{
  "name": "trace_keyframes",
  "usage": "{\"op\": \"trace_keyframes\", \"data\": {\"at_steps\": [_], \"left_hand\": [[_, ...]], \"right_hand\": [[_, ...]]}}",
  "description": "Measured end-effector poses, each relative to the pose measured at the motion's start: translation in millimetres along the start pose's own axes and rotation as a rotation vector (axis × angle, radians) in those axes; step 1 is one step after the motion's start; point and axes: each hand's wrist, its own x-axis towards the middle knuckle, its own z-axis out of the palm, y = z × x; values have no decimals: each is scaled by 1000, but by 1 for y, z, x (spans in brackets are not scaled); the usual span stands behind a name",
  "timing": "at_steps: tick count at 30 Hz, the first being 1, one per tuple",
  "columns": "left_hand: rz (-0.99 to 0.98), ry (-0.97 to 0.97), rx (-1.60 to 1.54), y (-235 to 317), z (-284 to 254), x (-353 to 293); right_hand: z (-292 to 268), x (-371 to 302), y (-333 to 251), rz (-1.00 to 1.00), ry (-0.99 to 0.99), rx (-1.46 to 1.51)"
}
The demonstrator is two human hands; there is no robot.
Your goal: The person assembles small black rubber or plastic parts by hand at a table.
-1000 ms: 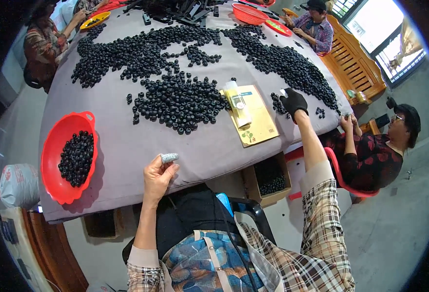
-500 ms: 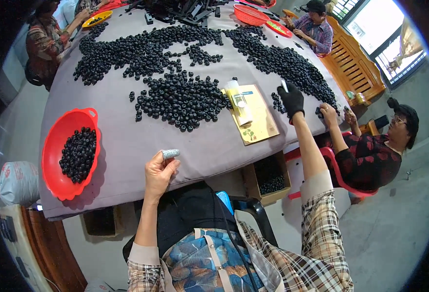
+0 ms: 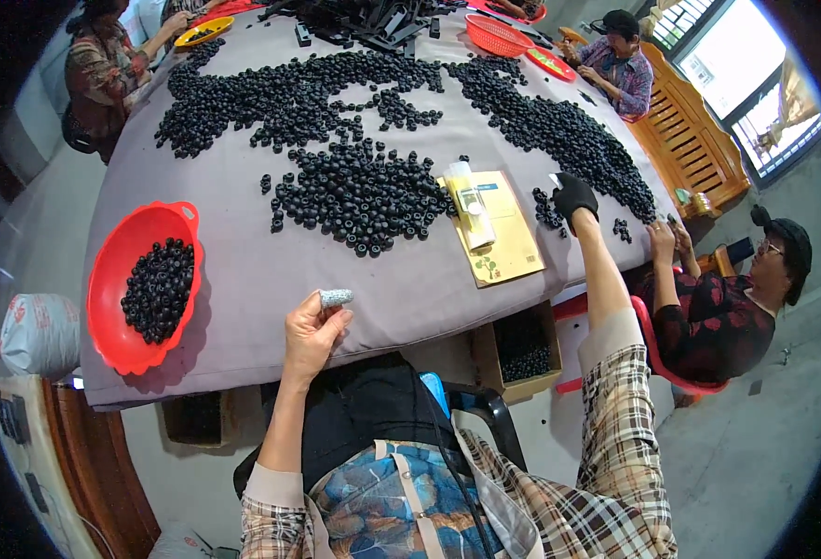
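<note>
My left hand (image 3: 312,335) is held above the table's near edge, fingers curled in and thumb against the index finger, which wears a silvery-white wrap (image 3: 337,297). No object shows in it. My right hand (image 3: 575,199), in a black glove, reaches forward to a small cluster of round black pieces (image 3: 547,220). A short white piece (image 3: 556,180) shows at its fingertips; whether it is a finger wrap or something held is unclear. Left of this hand, a clear plastic case with yellow inside (image 3: 471,210) lies on a yellow booklet (image 3: 513,247). A larger heap of black pieces (image 3: 359,196) lies beyond.
A red scalloped basin (image 3: 103,307) with black pieces stands at left. A co-worker (image 3: 718,317) sits at right, hands near a few pieces (image 3: 622,230). Other people sit around the table. Long black parts (image 3: 373,28) lie at the far end. Cardboard boxes (image 3: 529,359) stand below.
The view has shifted slightly. My right hand stays by the small cluster, its fingers turned a little. The co-worker's hand at right has drawn back from the few pieces there.
</note>
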Motion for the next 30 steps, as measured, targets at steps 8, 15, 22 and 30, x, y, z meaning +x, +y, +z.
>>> {"op": "trace_keyframes", "data": {"at_steps": [8, 15, 22, 30], "left_hand": [[15, 28, 29, 0, -2, -1], [-11, 35, 18, 5, -7, -6], [26, 38, -23, -3, 0, 0], [-10, 51, 21, -7, -8, -1]], "right_hand": [[5, 15, 16, 37, -43, 160], [-27, -61, -114, -144, -14, 611], [-12, -203, -216, -414, -266, 723], [1, -206, -228, -364, -127, 776]]}}
